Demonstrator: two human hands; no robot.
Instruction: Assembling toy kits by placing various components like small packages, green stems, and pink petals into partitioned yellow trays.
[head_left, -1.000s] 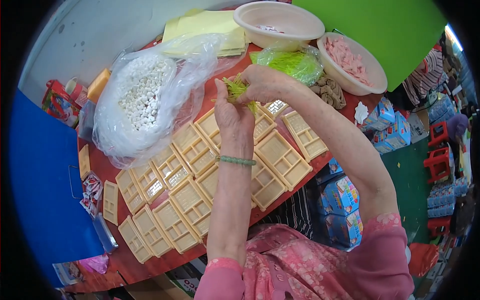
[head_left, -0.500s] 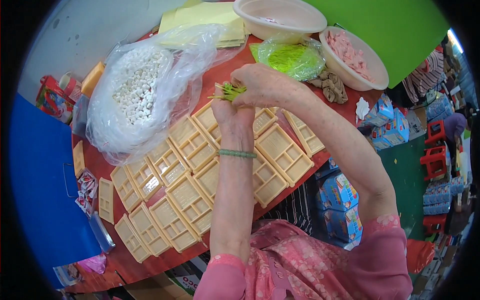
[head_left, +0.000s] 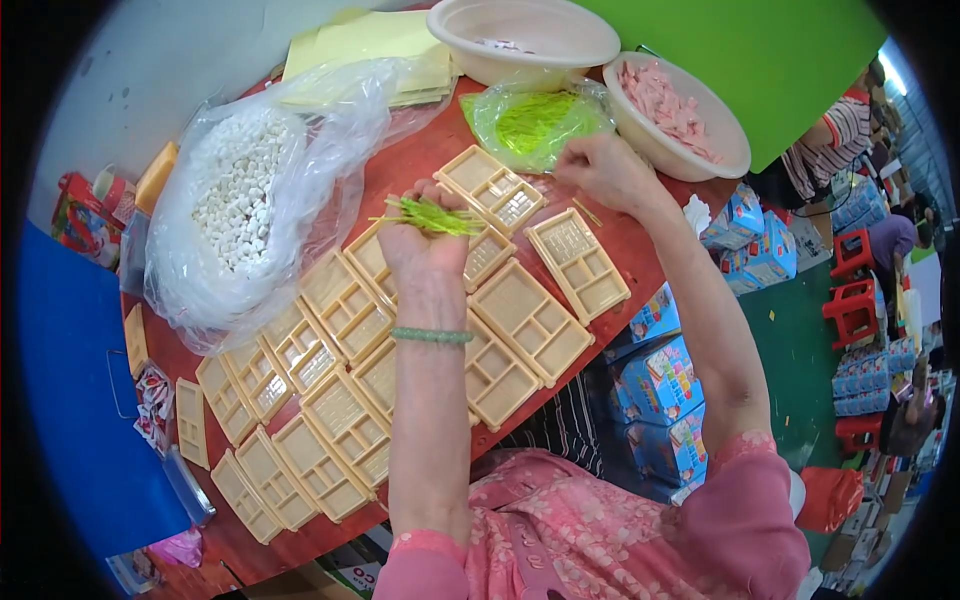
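My left hand (head_left: 425, 255), palm up with a green bead bracelet (head_left: 432, 336) at the wrist, is closed around a bundle of thin yellow-green sticks (head_left: 435, 217). Beneath and around that forearm lie rows of cream plastic compartment trays (head_left: 345, 305). My right hand (head_left: 607, 172) hovers over the table to the right of the far tray (head_left: 492, 188), fingers curled together; whether a stick is between the fingertips is hidden. Just below it, a loose thin stick (head_left: 586, 210) lies on the red table (head_left: 640, 255). Behind it sits an opened clear bag of green sticks (head_left: 540, 125).
A large clear bag of white pieces (head_left: 240, 195) spreads over the left side. At the back are yellow sheets (head_left: 345, 50), a white basin (head_left: 525, 40) and a basin of pink pieces (head_left: 680, 110). Blue boxes (head_left: 660, 385) are stacked beyond the table's right edge.
My right hand has moved right, away from the bundle in my left hand. The left hand has lowered slightly, still holding the sticks. The whole view has shifted a little.
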